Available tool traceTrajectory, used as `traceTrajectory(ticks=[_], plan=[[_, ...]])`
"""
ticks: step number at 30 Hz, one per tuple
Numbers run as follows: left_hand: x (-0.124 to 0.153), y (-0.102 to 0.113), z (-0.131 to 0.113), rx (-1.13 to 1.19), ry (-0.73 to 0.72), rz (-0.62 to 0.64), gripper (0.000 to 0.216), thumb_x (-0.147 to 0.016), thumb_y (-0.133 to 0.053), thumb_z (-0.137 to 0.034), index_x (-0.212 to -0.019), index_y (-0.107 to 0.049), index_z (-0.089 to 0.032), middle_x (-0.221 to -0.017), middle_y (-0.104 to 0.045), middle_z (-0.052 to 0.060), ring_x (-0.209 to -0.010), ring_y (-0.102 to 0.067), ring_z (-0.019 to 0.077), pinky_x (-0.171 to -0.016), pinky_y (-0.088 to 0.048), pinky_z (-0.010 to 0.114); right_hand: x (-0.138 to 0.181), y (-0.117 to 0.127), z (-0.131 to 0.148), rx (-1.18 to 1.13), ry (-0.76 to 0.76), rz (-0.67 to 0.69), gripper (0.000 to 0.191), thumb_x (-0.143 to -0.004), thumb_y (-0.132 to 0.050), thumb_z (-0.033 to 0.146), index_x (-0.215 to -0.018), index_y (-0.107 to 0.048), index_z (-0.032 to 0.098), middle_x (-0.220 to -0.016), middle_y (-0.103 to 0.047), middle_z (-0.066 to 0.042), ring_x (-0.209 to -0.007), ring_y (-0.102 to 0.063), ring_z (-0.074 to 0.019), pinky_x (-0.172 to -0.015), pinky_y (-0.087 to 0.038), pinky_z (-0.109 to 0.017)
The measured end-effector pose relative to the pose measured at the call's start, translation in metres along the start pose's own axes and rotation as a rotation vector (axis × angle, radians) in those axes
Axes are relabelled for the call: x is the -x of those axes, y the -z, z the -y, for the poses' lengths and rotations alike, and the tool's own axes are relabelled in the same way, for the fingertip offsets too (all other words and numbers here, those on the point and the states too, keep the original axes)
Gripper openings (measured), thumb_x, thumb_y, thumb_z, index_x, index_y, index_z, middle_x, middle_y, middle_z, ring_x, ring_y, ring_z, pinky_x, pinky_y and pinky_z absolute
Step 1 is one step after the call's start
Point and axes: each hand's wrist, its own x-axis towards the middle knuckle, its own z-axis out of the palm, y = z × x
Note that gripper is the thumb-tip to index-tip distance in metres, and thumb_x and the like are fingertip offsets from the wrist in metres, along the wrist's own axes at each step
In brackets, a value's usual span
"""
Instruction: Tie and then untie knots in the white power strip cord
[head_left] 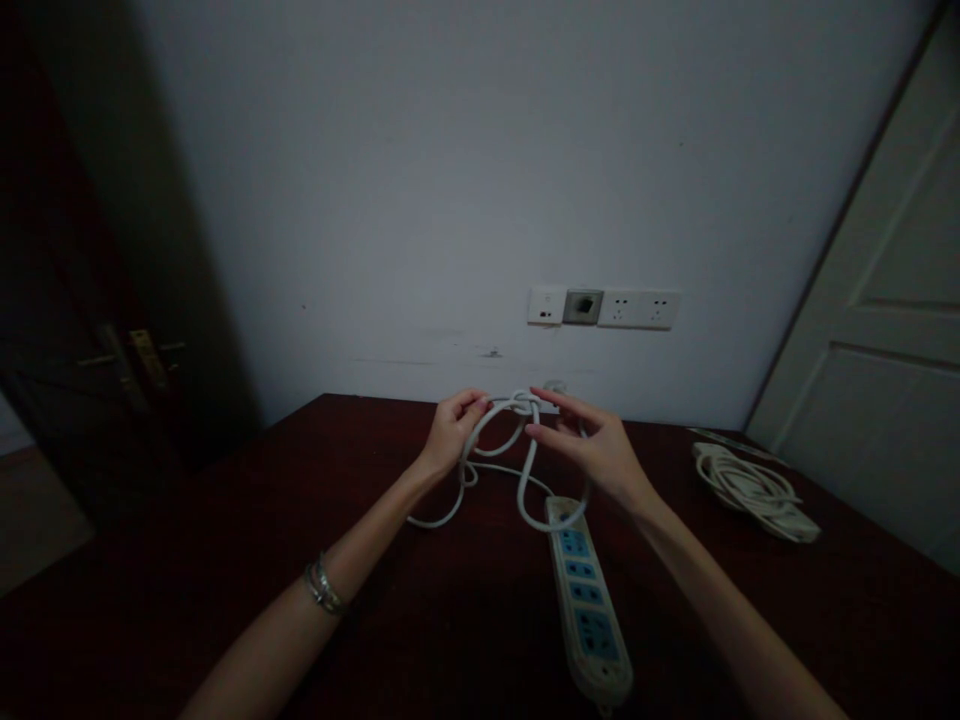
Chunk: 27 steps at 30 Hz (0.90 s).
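Note:
A white power cord (pixel 527 465) is looped and crossed into a tangle between my two hands, above the dark table. My left hand (pixel 452 428) pinches the cord at the left of the crossing. On the other side, my right hand (pixel 592 440) has its thumb and index finger apart around the crossing, touching the cord, while its other fingers curl near a loop. Below the loops lies a power strip (pixel 589 605) with blue sockets, its far end partly behind a hanging loop. The cord runs from that far end.
A second power strip wrapped in its white cord (pixel 750 488) lies at the right of the table (pixel 360 640). Wall sockets (pixel 637 309) sit on the wall behind. A dark door (pixel 97 330) stands at left, a pale panelled door (pixel 892 330) at right.

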Motion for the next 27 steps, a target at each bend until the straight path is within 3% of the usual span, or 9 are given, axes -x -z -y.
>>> traceTrajectory(ticks=[5,20,27], plan=[[0.004,-0.003,-0.004,-0.033,-0.009,0.041,0.028,-0.077,-0.056,-0.041,-0.075,-0.056,-0.013,-0.042,-0.036,-0.009,-0.033,-0.031,0.0038,-0.035,-0.023,0.017,0.001,-0.002,-0.004,0.033,0.039,-0.065,0.039,-0.065,-0.068,0.027,-0.103,-0.069,0.02,-0.065,-0.036,0.003,-0.056,-0.034,-0.0095,-0.052,-0.033,-0.024],[0.003,0.0,-0.003,0.317,0.107,0.293,0.027,-0.076,-0.061,-0.038,-0.078,-0.054,-0.012,-0.046,-0.026,-0.01,-0.037,-0.018,0.0013,-0.036,-0.013,0.016,0.004,-0.003,-0.017,0.27,0.344,-0.182,0.03,-0.074,-0.063,0.024,-0.104,-0.067,0.021,-0.07,-0.04,0.001,-0.058,-0.04,-0.011,-0.054,-0.035,-0.025],[0.001,-0.002,0.002,0.258,0.056,0.269,0.031,-0.078,-0.058,-0.044,-0.083,-0.053,-0.014,-0.046,-0.025,-0.011,-0.036,-0.02,0.0022,-0.036,-0.015,0.017,0.006,-0.002,-0.015,0.249,0.425,-0.146,0.03,-0.078,-0.058,0.023,-0.108,-0.065,0.022,-0.069,-0.045,0.001,-0.059,-0.042,-0.0119,-0.055,-0.036,-0.026]])
